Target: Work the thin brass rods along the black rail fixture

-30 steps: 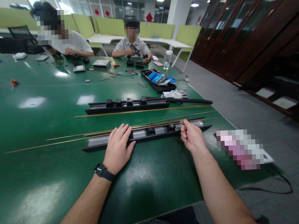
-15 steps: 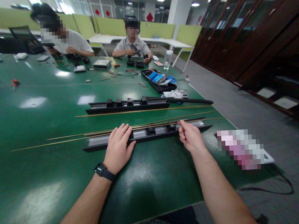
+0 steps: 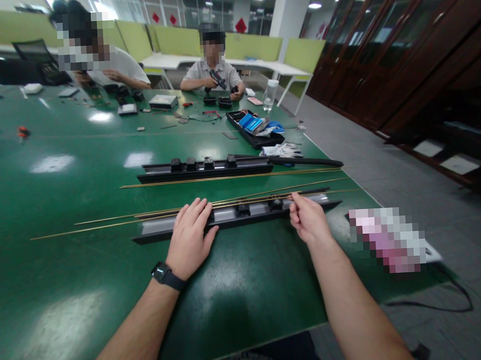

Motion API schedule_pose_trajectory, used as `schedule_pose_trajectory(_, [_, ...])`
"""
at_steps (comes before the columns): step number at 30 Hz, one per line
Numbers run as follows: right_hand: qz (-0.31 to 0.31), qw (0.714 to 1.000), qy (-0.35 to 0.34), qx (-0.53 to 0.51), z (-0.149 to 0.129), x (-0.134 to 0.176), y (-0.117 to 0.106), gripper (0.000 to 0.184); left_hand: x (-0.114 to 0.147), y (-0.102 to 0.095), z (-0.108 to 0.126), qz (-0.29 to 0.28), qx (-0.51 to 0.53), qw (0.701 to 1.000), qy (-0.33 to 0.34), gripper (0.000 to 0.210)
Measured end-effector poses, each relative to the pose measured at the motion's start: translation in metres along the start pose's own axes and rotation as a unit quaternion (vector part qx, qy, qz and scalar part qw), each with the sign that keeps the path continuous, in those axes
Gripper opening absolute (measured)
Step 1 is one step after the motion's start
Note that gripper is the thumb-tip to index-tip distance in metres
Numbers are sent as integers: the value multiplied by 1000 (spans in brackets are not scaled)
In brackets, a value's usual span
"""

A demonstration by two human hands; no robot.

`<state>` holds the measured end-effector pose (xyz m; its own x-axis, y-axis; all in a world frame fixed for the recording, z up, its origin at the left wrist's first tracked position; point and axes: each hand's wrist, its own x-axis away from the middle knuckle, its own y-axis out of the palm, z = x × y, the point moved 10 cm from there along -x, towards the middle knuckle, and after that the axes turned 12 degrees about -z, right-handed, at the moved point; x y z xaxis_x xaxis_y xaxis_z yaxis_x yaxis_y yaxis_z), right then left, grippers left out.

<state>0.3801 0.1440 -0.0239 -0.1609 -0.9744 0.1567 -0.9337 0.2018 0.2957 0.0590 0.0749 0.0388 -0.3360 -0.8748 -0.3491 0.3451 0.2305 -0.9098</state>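
Observation:
My left hand [image 3: 192, 231] lies over the near black metal channel [image 3: 226, 218], fingers stretched out across it, holding it against the table. Thumb and forefinger of my right hand [image 3: 309, 216] are pinched on a thin brass rod [image 3: 77, 231]. That rod runs leftward under my left fingers, and its left end sticks out past the channel. Black blocks [image 3: 242, 208] sit inside the channel; at least one is partly hidden by my left hand. Other brass rods [image 3: 105, 220] lie along the channel's far side.
Behind lies a second channel [image 3: 203, 174] with several black blocks, with more brass rods [image 3: 232, 177] in front. Farther back are white gloves [image 3: 283, 150] and a black tray [image 3: 258, 141] of blue packs. A power strip [image 3: 432, 253] lies at right. Two people work across the table.
The pinched brass rod has slid right, its left end now nearer the channel. My right hand has shifted slightly right. My left hand stays in place.

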Motion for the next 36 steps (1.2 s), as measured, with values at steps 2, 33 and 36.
schedule_pose_trajectory(2, [27, 1000, -9, -8, -3, 0, -7, 29, 0, 1, 0, -1, 2, 1000, 0, 52])
schedule_pose_trajectory(33, [46, 999, -6, -5, -4, 0, -11, 25, 0, 1, 1, -2, -6, 1000, 0, 53])
schedule_pose_trajectory(36, [32, 999, 1, 5, -3, 2, -5, 28, 0, 1, 1, -3, -8, 1000, -1, 52])
